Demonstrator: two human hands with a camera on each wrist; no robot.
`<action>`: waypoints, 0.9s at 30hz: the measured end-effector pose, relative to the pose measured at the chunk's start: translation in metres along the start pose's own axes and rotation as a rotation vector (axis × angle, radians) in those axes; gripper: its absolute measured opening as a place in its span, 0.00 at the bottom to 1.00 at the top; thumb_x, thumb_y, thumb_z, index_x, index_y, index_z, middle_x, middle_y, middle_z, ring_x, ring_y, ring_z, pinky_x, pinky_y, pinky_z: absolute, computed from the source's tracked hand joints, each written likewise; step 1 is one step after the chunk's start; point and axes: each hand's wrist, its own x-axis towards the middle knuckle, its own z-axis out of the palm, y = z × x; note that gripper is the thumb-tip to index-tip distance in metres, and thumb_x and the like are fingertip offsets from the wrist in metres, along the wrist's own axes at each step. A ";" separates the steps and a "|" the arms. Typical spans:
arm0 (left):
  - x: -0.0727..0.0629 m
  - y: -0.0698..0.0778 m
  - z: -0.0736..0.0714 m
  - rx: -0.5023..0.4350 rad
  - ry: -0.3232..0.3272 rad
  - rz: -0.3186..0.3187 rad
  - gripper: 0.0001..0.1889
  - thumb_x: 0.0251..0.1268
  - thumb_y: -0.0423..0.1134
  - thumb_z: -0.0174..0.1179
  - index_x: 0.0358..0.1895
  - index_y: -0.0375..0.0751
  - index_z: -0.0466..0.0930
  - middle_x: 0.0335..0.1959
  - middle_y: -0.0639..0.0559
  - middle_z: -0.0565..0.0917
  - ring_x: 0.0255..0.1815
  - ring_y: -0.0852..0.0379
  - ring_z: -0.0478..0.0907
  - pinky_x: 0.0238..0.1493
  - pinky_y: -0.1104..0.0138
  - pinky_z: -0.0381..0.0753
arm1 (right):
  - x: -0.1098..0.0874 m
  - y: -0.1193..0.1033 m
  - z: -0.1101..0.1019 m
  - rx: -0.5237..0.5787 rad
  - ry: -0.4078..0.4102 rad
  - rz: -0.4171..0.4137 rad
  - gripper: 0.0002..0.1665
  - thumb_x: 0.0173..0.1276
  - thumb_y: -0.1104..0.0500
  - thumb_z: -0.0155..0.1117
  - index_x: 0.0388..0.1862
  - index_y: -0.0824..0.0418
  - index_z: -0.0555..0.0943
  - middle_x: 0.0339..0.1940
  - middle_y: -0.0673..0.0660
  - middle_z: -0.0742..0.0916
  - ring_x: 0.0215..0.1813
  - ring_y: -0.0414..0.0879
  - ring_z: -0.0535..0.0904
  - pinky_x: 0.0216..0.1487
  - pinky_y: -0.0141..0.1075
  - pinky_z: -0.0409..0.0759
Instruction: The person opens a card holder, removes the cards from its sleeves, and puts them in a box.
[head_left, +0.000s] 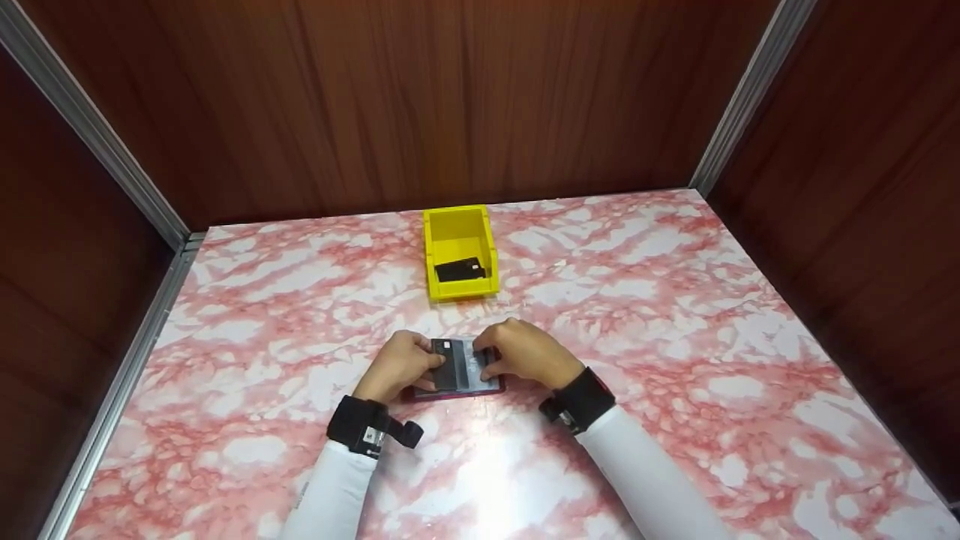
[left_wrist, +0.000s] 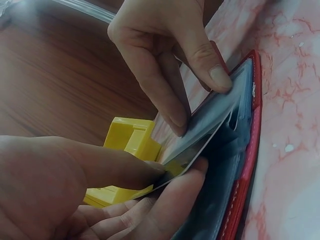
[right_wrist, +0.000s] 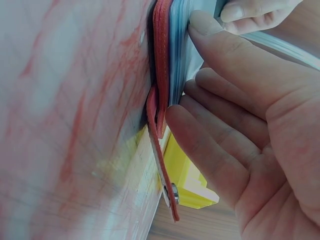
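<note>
A red card holder [left_wrist: 246, 175] with stitched edges lies opened on the table, its clear plastic sleeves [head_left: 474, 367] facing up. My left hand [head_left: 401, 365] pinches a dark card [head_left: 445, 373] between thumb and fingers over the left part of the holder. In the left wrist view, the card tilts against the sleeves, its far end overlapping the clear plastic. From the right, my right hand [head_left: 531, 354] holds the sleeves with thumb and index finger. A red strap [right_wrist: 167, 182] with a metal snap sticks out from the holder in the right wrist view.
Beyond the hands stands a yellow bin [head_left: 465, 289] with black cards [head_left: 456, 271] inside at its front. Dark wood-look panels [head_left: 465, 97] with metal corner posts enclose the back and sides of the red-and-white marbled table [head_left: 645, 322].
</note>
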 end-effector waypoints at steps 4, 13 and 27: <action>-0.002 0.002 -0.002 0.004 0.005 -0.015 0.08 0.70 0.28 0.67 0.46 0.29 0.79 0.39 0.42 0.81 0.20 0.57 0.81 0.22 0.69 0.86 | 0.000 0.000 0.000 -0.005 -0.001 -0.001 0.20 0.63 0.57 0.85 0.53 0.58 0.92 0.50 0.56 0.95 0.47 0.47 0.90 0.56 0.46 0.91; -0.005 0.007 -0.008 0.028 0.007 -0.019 0.10 0.71 0.29 0.67 0.49 0.29 0.79 0.41 0.42 0.82 0.21 0.57 0.82 0.25 0.68 0.88 | -0.001 -0.001 -0.002 -0.006 -0.001 -0.002 0.20 0.62 0.56 0.86 0.53 0.57 0.93 0.49 0.56 0.95 0.48 0.47 0.91 0.57 0.46 0.91; -0.006 0.007 -0.010 0.028 -0.007 0.000 0.08 0.71 0.29 0.67 0.47 0.29 0.80 0.41 0.42 0.83 0.20 0.57 0.82 0.25 0.69 0.88 | 0.000 0.000 -0.001 -0.015 -0.001 -0.010 0.20 0.62 0.56 0.86 0.52 0.58 0.93 0.48 0.56 0.96 0.48 0.48 0.91 0.56 0.46 0.91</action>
